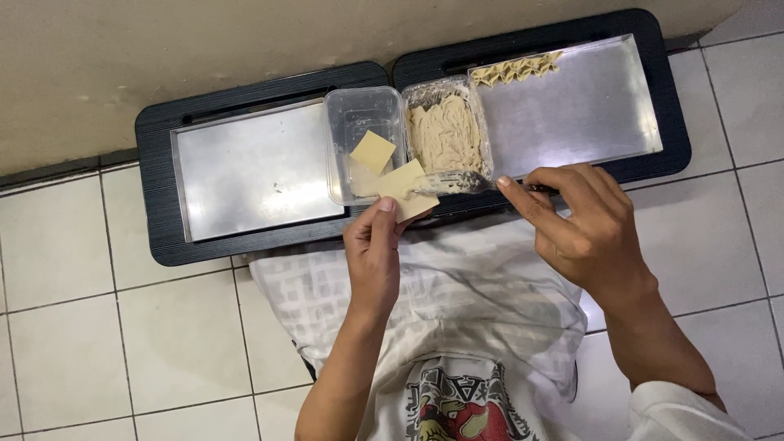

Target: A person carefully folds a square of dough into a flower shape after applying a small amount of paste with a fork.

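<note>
Left hand (374,253) pinching one square wrapper (406,189), right hand (584,220) gripping a fork (457,183) laden with filling over it; short row of folded dumplings (516,69) on the right tray (588,106), left tray (253,167) bare, filling tub (447,135) near full: early going.

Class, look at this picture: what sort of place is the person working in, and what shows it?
Probably a home, with food prepared on the floor: white floor tiles, two metal trays on low black boards against a wall, and a tub of filling beside a dough wrapper in the left hand.
</note>
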